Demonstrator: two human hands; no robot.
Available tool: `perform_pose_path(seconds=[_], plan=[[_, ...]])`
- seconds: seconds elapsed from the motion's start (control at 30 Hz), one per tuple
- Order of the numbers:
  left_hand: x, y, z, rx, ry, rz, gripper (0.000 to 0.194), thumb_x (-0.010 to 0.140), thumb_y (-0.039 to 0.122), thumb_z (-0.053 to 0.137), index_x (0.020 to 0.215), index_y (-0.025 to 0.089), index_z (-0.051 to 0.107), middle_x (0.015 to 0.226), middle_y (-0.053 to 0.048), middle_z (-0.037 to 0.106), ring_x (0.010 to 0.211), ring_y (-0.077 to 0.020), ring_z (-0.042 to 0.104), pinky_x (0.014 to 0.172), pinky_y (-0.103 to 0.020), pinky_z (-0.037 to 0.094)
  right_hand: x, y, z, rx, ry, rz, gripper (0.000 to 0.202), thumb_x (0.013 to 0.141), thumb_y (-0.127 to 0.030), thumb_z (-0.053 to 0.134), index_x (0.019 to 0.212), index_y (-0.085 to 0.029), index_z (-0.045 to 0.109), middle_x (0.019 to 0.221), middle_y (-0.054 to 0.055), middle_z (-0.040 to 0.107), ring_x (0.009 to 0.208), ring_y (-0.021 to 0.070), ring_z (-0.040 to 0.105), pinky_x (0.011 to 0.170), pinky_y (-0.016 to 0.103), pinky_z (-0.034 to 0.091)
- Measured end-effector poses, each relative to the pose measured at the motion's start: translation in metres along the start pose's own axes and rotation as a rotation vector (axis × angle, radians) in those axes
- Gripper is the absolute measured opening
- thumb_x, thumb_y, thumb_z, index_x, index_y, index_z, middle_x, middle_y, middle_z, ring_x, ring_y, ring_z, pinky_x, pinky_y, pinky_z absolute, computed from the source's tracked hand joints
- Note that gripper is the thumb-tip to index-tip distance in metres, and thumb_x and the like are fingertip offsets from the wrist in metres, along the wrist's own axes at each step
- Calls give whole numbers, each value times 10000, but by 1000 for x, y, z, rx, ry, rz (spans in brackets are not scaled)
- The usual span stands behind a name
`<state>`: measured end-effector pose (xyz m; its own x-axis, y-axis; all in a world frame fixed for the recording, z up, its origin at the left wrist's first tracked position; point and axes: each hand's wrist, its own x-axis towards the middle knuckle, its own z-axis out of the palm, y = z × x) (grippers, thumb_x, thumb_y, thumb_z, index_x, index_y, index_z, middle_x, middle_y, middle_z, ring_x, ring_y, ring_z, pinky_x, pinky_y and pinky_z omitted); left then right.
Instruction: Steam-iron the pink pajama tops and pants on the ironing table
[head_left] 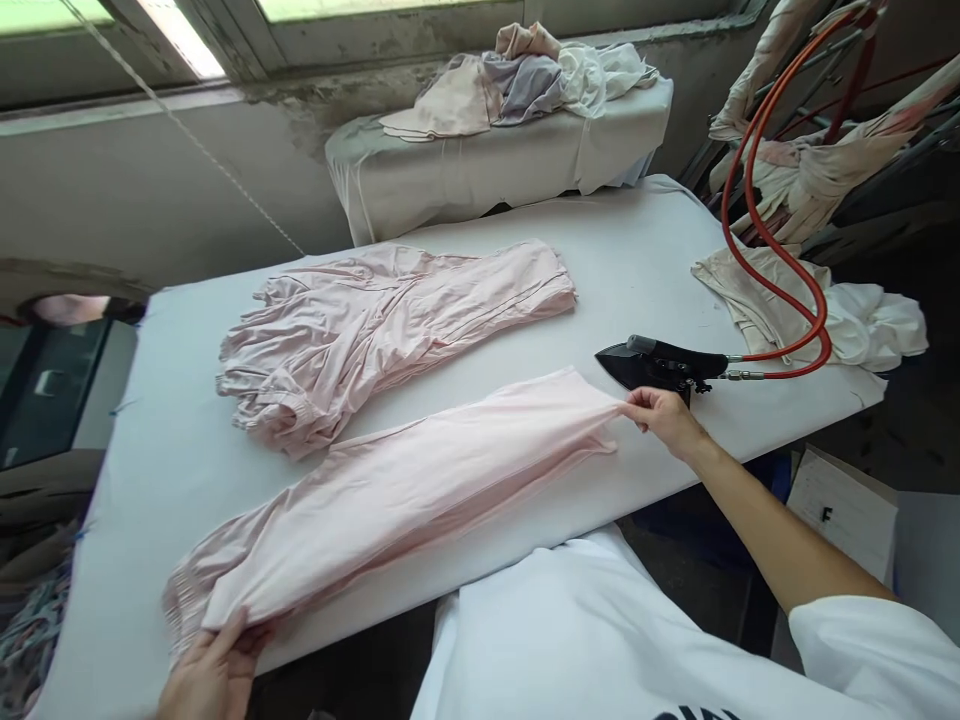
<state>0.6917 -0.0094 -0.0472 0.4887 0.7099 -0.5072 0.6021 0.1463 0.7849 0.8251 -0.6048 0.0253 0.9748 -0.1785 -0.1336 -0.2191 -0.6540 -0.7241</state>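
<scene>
A pair of light pink pants (420, 480) lies lengthwise along the near side of the white-covered table (637, 240), its gathered elastic waistband at the left end. My left hand (214, 665) pinches the fabric near that waistband, thumb on top. At the other end, my right hand (667, 418) grips the corner of the leg hem between thumb and fingers and holds it taut. Just beyond my right hand rests a black steam iron (660, 365), its tip pointing left. Farther back lies a heap of crumpled pink pants (390, 330).
Red hoses (776, 270) loop from the iron up to the right. A padded board (487, 175) at the back bears several crumpled cloths (525, 80). White and cream fabric (832, 310) lies at the table's right edge. A box (840, 515) stands below on the right.
</scene>
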Motion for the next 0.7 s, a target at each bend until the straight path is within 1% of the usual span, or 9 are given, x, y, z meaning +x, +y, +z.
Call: perform_pose_path(seconds=[0.1,0.2,0.27,0.33,0.37,0.43,0.5,0.6,0.7], plan=[[-17,-8,-5,210,57,-129,378,449,342,708,757,220,528,696,-9,623,586,-219,591,536,-346,497,-25,15,9,-101,-22,-13,401,687,-575,654,613,-190,569,598,29,578,543,156,492,538,290,388],[-39,-10,1,602,158,255,423,536,441,706,879,221,591,853,-55,648,700,-253,601,640,-391,514,-41,12,28,-320,-87,-325,223,722,-357,667,856,-180,693,929,103,689,862,250,605,760,354,428],[-54,-10,16,735,-84,599,406,617,387,651,986,218,641,1003,-87,666,859,-271,623,777,-398,517,-41,3,44,-486,-153,-646,316,767,-207,584,1061,-175,695,1144,123,667,1042,269,593,874,386,398],[-62,-12,32,872,-363,852,476,639,235,596,1111,242,656,1214,-92,637,1085,-289,587,924,-415,463,-33,-7,53,-567,-151,-832,332,750,-103,511,995,-181,721,1081,100,699,971,232,626,849,374,399],[-61,-13,37,965,-411,931,536,639,173,570,1162,260,650,1304,-82,602,1181,-297,540,976,-433,420,-27,-12,51,-574,-107,-861,305,734,-84,494,892,-191,732,984,78,721,881,209,641,809,361,406],[-48,-15,34,1122,-266,982,581,673,116,524,1224,265,631,1364,-85,569,1235,-311,499,985,-462,374,-15,-21,35,-555,38,-871,253,724,-105,500,740,-222,724,826,36,730,740,184,641,751,348,416],[-22,-13,16,1143,-54,939,455,751,152,503,1173,214,659,1248,-124,637,1132,-314,560,900,-443,395,-6,-30,9,-538,139,-847,235,719,-162,526,757,-255,739,833,16,738,744,194,658,752,352,438],[27,11,-21,1015,88,844,216,763,259,553,883,194,722,912,-112,703,918,-299,613,782,-393,409,15,-49,-17,-582,-13,-780,227,659,-220,525,701,-265,743,779,9,736,685,203,667,673,341,467],[63,59,-50,762,257,647,159,696,362,653,726,209,688,694,-56,612,902,-306,578,798,-391,417,58,-86,-12,-630,-77,-733,234,628,-232,514,668,-244,744,737,13,730,665,209,676,616,319,486]])
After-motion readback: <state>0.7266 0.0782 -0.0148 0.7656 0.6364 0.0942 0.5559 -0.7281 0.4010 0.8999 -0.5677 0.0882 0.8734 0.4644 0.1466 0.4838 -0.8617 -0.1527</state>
